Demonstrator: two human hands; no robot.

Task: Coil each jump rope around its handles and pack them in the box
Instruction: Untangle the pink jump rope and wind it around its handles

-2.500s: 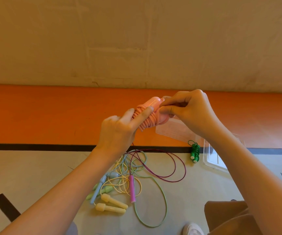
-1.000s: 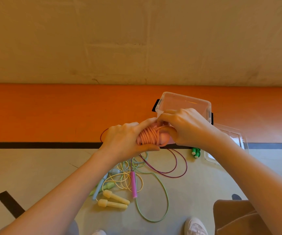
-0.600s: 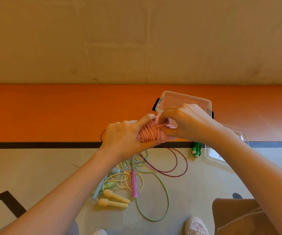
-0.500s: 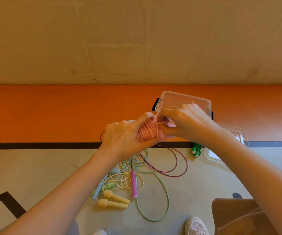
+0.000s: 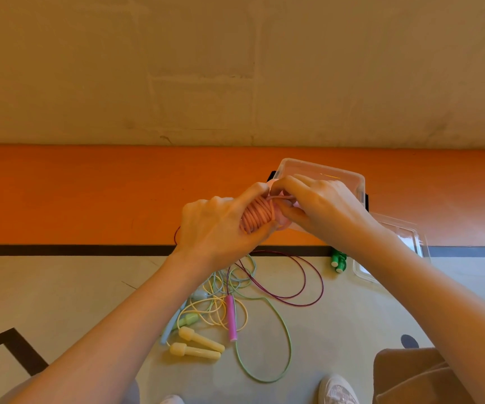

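Wedging the coiled pink rope (image 5: 257, 218) between them, left hand (image 5: 221, 228) clasps it, right hand (image 5: 320, 209) pinches its end.

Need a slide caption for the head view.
Left hand grips the coiled pink jump rope while right hand pinches its end, clear box behind.

A pink jump rope (image 5: 257, 218), coiled tight round its handles, is held above the floor before the clear plastic box (image 5: 321, 174), while loose ropes (image 5: 235, 298) lie tangled below.
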